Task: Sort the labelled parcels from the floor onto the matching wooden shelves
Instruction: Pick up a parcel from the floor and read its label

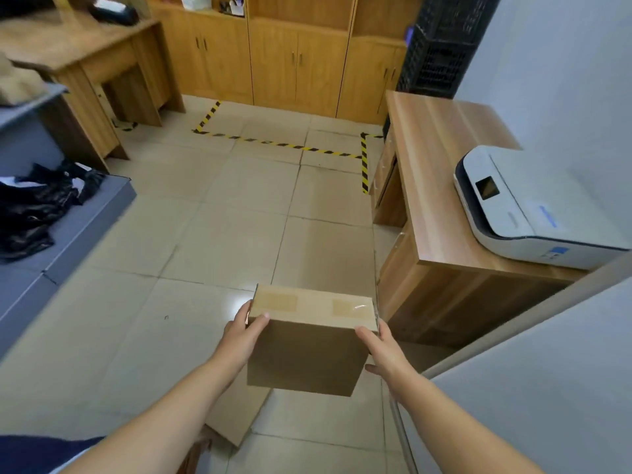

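Now | you hold the box (307, 340) up off the floor (205, 234) | left hand (244, 331) and right hand (379, 347) press its two sides, a firm grip so it stays level | no label shows | shelves (297, 15) well ahead, so you likely walk next

Probably a small office used as a storeroom: tiled floor (219, 234) marked with hazard tape (280, 144), wooden cabinets (297, 59), desks (441, 186), a label printer (526, 210), stacked black crates (441, 53).

single head-worn view, looking forward and down, close above a brown cardboard box (309, 340), tiled floor beyond
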A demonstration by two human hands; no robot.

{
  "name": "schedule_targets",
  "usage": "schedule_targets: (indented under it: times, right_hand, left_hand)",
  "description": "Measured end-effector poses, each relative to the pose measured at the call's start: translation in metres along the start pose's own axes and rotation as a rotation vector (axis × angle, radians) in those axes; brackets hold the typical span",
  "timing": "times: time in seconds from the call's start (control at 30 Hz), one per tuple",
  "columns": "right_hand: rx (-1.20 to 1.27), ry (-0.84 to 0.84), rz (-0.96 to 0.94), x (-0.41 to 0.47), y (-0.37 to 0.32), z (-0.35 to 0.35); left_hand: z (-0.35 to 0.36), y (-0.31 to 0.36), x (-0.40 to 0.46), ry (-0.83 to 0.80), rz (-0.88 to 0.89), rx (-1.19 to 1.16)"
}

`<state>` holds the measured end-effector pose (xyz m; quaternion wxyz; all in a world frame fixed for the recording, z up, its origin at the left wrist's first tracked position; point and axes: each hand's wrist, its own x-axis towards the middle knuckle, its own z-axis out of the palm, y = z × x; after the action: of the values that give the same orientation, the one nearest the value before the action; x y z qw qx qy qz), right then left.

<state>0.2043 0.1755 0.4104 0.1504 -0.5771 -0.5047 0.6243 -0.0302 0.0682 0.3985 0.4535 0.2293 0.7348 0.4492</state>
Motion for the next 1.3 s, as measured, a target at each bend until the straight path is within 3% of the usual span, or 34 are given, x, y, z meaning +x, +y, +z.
schedule_targets:
  times: [0.17,0.3,0.57,0.77,0.97,1.13,1.3]
  right_hand:
    - [-0.063,0.049,-0.083,-0.037,-0.052,0.004]
    - [-0.119,0.112,-0.031,-0.058,-0.088,0.006]
    - [0.052,0.098,0.012,-0.094,-0.141,0.004]
    - [0.16,0.1,-0.014,-0.105,-0.164,-0.002]
    - [0.045,0.184,-0.097,-0.105,-0.173,-0.004]
    - [0.071,0.149,-0.12,-0.11,-0.177,-0.008]
    - [0.104,0.096,-0.211,-0.114,-0.177,-0.019]
  left_hand:
    - [-0.034,0.049,-0.033,-0.007,0.003,-0.079]
    - [-0.057,0.081,-0.055,0.03,0.04,-0.157]
    - [-0.088,0.128,-0.082,0.094,0.181,-0.134]
    - [-0.094,0.155,-0.092,0.05,0.204,-0.063]
    - [-0.088,0.167,-0.099,0.089,0.221,-0.147]
    - [-0.078,0.17,-0.096,0.174,0.234,-0.119]
    - [-0.072,0.174,-0.094,0.148,0.276,-0.147]
